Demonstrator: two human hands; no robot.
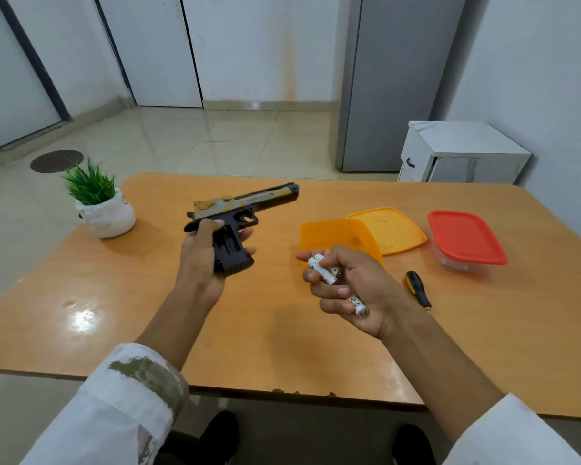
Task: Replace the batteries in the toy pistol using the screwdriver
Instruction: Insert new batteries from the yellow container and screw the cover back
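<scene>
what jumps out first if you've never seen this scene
The black and yellow toy pistol, held over the table left of centre in the left grip. Next, the white batteries clutched in the right grip, with the screwdriver lying on the table just right of it.

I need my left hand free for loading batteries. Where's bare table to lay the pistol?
Bare table runs from the potted plant down to the near edge, left of the left hand, and between the two hands. Right side is crowded: orange tub, orange lid, red-lidded box, screwdriver by the right hand.
</scene>
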